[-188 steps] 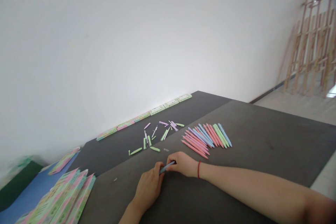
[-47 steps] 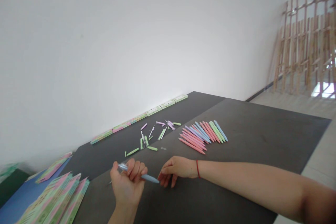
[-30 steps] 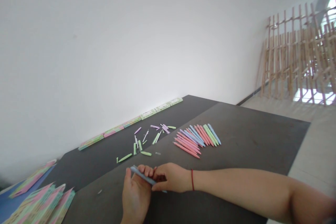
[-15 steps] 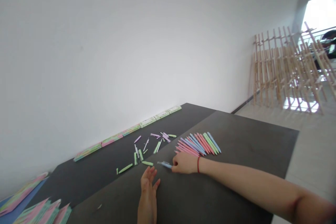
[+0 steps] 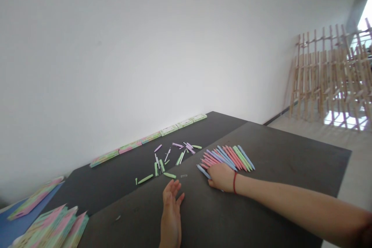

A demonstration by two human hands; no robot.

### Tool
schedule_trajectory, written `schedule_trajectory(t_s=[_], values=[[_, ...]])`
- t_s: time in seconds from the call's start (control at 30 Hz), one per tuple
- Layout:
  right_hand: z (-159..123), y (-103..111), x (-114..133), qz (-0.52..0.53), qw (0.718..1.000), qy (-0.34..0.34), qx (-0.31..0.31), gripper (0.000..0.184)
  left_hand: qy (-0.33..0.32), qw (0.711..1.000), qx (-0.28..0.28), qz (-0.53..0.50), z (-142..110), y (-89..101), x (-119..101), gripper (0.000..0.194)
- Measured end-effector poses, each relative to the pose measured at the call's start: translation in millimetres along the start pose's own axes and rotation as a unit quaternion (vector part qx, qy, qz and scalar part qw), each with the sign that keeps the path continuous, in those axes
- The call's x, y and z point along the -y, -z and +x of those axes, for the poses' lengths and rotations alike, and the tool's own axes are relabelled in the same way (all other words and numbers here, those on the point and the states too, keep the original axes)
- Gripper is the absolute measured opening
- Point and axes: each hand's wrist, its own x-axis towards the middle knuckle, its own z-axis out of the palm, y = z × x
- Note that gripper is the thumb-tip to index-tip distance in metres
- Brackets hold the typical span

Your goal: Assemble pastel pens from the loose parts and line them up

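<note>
My right hand (image 5: 222,177) is closed around a light blue pen (image 5: 203,171), whose one end sticks out to the left of the fingers. Just beyond it lies a row of pens (image 5: 229,157) in pink, purple, blue and green, side by side; the hand covers part of the row's near edge. My left hand (image 5: 171,205) is held on its edge over the near part of the table, fingers stretched out and thumb apart, with nothing in it. Ahead of its fingertips are a small clear piece (image 5: 184,176) and a green pen barrel (image 5: 169,175).
Loose green and purple pen parts and white refills (image 5: 157,162) are scattered on the dark table (image 5: 139,217). Flat printed boxes (image 5: 130,147) line the wall. More printed packs (image 5: 55,228) are stacked at the near left. A wooden rack (image 5: 325,73) stands on the floor at right.
My right hand has moved the blue pen toward the left end of the row. A small clear piece now lies where the pen's tip was. The view has shifted slightly.
</note>
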Motion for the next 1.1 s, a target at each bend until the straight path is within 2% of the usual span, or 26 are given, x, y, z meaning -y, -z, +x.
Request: schedule_trajectory(t_s=[0.17, 0.27, 0.37, 0.47, 0.63, 0.77, 0.83, 1.1], values=[[-4.6, 3.4, -2.0, 0.027, 0.999, 0.034, 0.004, 0.028, -0.009, 0.999, 0.007, 0.038, -0.6, 0.3, 3.2, 0.038], [-9.6, 4.3, 1.5, 0.08, 0.993, 0.084, 0.015, 0.028, -0.016, 0.995, 0.005, 0.097, -3.4, -2.8, 1.6, 0.039], [-15.3, 3.5, 7.2, 0.19, 0.968, 0.16, 0.036, 0.025, 0.015, 0.993, 0.02, 0.119, -4.6, -7.2, -2.3, 0.043], [-19.6, 3.2, 12.0, 0.28, 0.933, 0.215, 0.074, 0.022, 0.053, 0.991, 0.047, 0.111, -2.5, -8.7, -4.8, 0.037], [-19.8, 2.5, 13.8, 0.367, 0.899, 0.209, 0.117, 0.022, 0.069, 0.99, 0.071, 0.1, -0.3, -6.5, -4.4, 0.031], [-21.0, -3.4, 15.5, 0.456, 0.848, 0.185, 0.195, 0.024, 0.059, 0.99, 0.083, 0.099, -2.5, -7.5, -4.8, 0.029], [-23.9, -7.6, 18.4, 0.476, 0.835, 0.182, 0.206, 0.025, 0.054, 0.989, 0.09, 0.102, -3.9, -8.5, -6.0, 0.029], [-34.6, -13.6, 29.6, 0.442, 0.869, 0.19, 0.113, 0.021, 0.045, 0.99, 0.083, 0.106, -8.0, -10.1, -14.0, 0.03]])
